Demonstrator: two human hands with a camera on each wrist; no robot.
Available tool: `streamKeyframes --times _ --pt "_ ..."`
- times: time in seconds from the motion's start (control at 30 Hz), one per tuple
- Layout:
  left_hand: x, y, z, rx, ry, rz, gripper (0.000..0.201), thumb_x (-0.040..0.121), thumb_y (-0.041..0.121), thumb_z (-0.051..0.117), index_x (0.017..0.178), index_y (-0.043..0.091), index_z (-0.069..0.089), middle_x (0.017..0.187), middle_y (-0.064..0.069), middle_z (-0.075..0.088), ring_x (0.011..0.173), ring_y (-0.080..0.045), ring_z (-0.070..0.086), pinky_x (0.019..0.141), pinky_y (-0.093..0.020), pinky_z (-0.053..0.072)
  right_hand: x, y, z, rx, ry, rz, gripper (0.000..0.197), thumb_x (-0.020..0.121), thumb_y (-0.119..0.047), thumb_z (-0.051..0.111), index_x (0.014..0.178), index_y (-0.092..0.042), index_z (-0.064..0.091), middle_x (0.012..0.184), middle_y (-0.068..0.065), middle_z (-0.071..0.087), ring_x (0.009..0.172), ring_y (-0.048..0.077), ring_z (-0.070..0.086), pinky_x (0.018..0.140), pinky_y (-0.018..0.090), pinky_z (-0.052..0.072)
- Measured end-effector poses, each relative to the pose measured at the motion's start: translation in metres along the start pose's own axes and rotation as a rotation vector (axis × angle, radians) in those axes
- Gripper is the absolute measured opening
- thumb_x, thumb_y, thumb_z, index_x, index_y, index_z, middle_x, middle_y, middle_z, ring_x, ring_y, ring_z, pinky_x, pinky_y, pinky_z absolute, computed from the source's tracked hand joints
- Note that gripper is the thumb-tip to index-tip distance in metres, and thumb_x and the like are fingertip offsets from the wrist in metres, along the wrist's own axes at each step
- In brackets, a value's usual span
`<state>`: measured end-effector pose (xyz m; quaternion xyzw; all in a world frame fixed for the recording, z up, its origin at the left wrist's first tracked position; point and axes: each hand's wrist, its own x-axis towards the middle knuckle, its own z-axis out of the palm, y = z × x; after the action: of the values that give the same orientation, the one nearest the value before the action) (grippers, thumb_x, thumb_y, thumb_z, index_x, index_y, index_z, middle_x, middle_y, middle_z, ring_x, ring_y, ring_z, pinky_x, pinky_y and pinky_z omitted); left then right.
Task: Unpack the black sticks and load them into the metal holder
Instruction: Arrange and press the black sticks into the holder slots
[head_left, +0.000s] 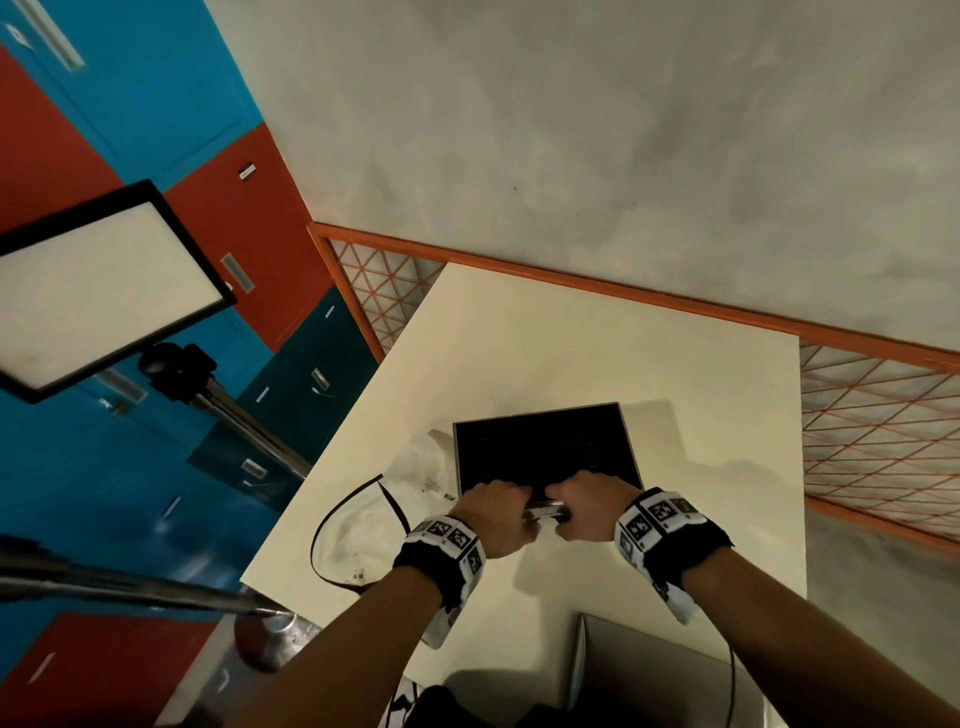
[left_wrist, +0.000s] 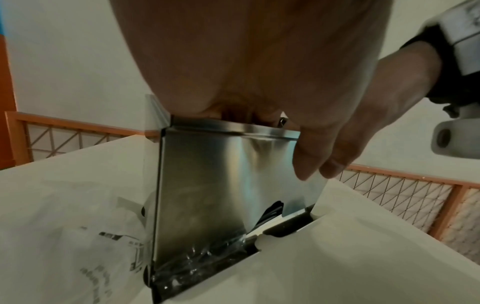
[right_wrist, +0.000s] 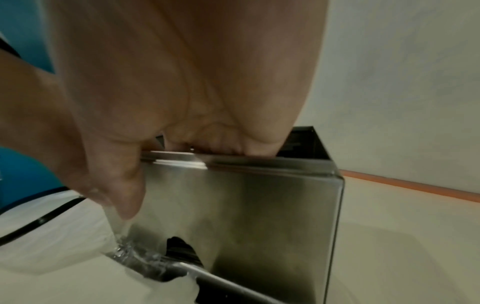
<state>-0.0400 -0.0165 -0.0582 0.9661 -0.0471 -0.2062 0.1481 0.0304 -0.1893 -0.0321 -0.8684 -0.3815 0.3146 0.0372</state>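
The metal holder (head_left: 545, 512) stands on the cream table, its open top dark with black sticks (head_left: 545, 447). My left hand (head_left: 493, 509) and right hand (head_left: 587, 501) both grip its near top rim, fingers curled over the edge and into the opening. The left wrist view shows the shiny front panel of the holder (left_wrist: 221, 174), with the left hand (left_wrist: 259, 61) above it and the right hand's (left_wrist: 350, 123) thumb down its face. Black sticks (left_wrist: 270, 214) show through a cutout at the panel's foot. From the right wrist, the right hand (right_wrist: 194, 82) sits on the holder (right_wrist: 246, 205), sticks (right_wrist: 182, 248) in the cutout.
Crumpled clear wrapping (left_wrist: 197, 259) lies at the holder's base, and a white plastic bag (head_left: 415, 467) with a black strap (head_left: 322, 525) lies to its left. A grey box (head_left: 649, 670) sits at the near edge. Orange mesh fencing (head_left: 883, 441) borders the table; a light panel (head_left: 104, 291) stands left.
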Motion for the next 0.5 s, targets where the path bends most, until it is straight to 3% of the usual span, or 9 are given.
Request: streamKeyframes --times 0.23,0.37,0.5 --pt "0.005 0.000 0.012 -0.004 -0.078 -0.065 0.042 0.092 0.040 0.062 0.128 0.018 0.059 0.121 -0.012 0.066 0.108 -0.036 0.065 0.093 -0.043 0.055 -0.004 -0.001 0.013 0.035 0.050 0.016 0.048 0.085 -0.036 0.062 0.130 -0.024 0.050 0.123 0.000 0.060 0.111 0.025 0.058 0.087 0.037 0.051" --pt "0.008 0.000 0.014 -0.115 -0.074 -0.084 0.038 0.092 0.026 0.064 0.126 0.011 0.058 0.122 -0.016 0.063 0.107 -0.039 0.064 0.088 -0.040 0.054 -0.006 -0.006 0.018 -0.004 0.013 0.019 0.041 0.084 -0.031 0.062 0.122 -0.019 0.054 0.116 0.002 0.061 0.104 0.026 0.060 0.079 0.034 0.051" --pt "0.007 0.000 0.016 -0.198 -0.077 -0.095 0.037 0.090 0.022 0.065 0.124 0.009 0.059 0.120 -0.018 0.064 0.105 -0.039 0.064 0.088 -0.042 0.056 -0.001 -0.012 0.018 -0.040 -0.108 0.072 0.043 0.085 -0.028 0.066 0.124 -0.013 0.055 0.115 0.009 0.062 0.099 0.030 0.062 0.074 0.032 0.048"
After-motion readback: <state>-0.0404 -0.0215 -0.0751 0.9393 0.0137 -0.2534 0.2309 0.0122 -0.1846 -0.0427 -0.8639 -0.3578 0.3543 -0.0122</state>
